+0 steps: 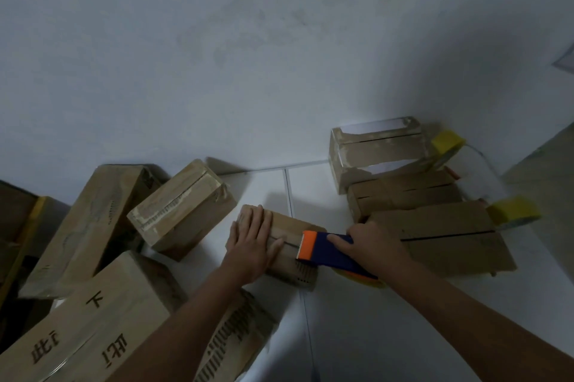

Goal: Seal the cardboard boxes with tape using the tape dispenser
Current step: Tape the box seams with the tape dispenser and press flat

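My left hand (pixel 253 241) lies flat, fingers straight, pressing down on the small box (pixel 279 245) on the white floor (pixel 326 195). My right hand (pixel 375 249) grips the tape dispenser (pixel 332 252), fingers wrapped round the blue body, forefinger laid along the top. Its orange toothed end sits on the box's top right by the seam, just beside my left fingertips.

Risks, as I judge them:
- Teeth are close to my left fingers; a pull toward them could nick skin.
- Box is small and light; if my left palm eases off it may slide or tip with the pull, and the tape goes on crooked.
- Dispenser overhangs the box's right edge; too steep an angle and the tape may lift off the seam or wrinkle.
- Can't tell whether tape is already stuck down under the dispenser; hidden.

Room and edges:
- Left: a taped box (pixel 183 210) sits near, with a narrow strip of floor between; more big boxes (pixel 102 328) crowd under my left forearm.
- Right: a flat carton (pixel 450 241) is touching or nearly touching my right hand, so little room to draw back that way. Stacked boxes (pixel 379 154) behind it, with yellow tape rolls (pixel 448 142) at the ends.
- Ahead: open floor up to the wall (pixel 217 55), the best room.
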